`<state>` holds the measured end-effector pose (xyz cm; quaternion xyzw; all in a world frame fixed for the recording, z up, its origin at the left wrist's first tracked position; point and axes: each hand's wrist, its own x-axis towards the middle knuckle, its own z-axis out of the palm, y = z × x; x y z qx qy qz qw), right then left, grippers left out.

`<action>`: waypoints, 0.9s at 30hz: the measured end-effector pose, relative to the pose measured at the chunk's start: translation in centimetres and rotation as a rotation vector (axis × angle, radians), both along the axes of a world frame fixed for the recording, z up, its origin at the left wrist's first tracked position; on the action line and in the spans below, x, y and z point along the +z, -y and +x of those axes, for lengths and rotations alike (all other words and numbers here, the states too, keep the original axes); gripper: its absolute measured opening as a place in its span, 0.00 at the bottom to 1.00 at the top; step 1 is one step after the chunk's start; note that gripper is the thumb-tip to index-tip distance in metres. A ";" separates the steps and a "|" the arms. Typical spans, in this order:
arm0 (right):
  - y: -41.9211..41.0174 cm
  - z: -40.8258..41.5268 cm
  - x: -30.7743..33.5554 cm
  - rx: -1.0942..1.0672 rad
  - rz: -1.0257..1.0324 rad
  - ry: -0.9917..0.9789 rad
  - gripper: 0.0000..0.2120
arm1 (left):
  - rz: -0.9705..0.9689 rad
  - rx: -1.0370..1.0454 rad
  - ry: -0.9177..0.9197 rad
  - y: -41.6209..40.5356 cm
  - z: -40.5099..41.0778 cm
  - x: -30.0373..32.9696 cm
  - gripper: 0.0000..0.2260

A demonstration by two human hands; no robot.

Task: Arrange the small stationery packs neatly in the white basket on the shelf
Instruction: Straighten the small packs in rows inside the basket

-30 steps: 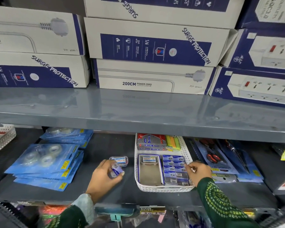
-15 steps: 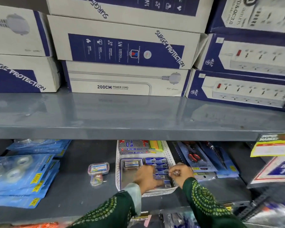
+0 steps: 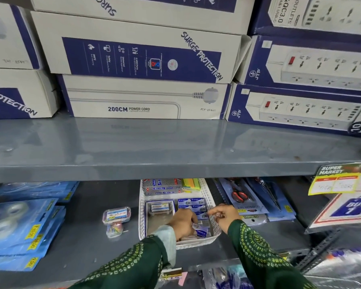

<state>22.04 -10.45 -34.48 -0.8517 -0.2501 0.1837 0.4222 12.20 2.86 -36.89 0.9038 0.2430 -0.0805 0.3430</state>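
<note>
Two grey metal shelves fill the view in what looks like a shop aisle. The upper shelf carries stacked white-and-navy boxes; the middle box reads "SURGE PROTECTION", and the box under it reads "200CM POWER CORD". To the right, power strip boxes show rows of sockets and a "JTP" mark. A yellow tag on the shelf edge reads "SUPER MARKET", with a "BUY 1" sign below it. On the lower shelf stands the white basket, its perforated walls around small stationery packs. At its back lie silver boxes printed "Softek" beside yellow-green sticky notes; nearer are blue staple packs and a clear case. The left hand is inside the basket near its front, its grip closed around a small blue pack. The right hand is over the basket's right wall, fingers pinched together; what they pinch is too small to tell. Left of the basket, apart from it, a clear pin box leans on a smaller clear box of coloured clips. Further left lie blue tape packs with yellow price stickers, and right of the basket are scissor packs.
</note>
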 end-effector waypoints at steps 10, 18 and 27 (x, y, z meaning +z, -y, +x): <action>0.4 0.0 -0.1 0.046 -0.088 0.109 0.18 | 0.039 -0.008 0.036 1.5 0.9 0.1 0.08; 0.6 0.0 -0.2 0.082 -0.135 0.201 0.16 | 0.117 -0.043 -0.003 1.7 0.9 0.1 0.07; -1.7 -0.7 1.9 0.402 -0.723 0.324 0.16 | 0.129 -0.170 0.029 0.8 -1.5 1.2 0.11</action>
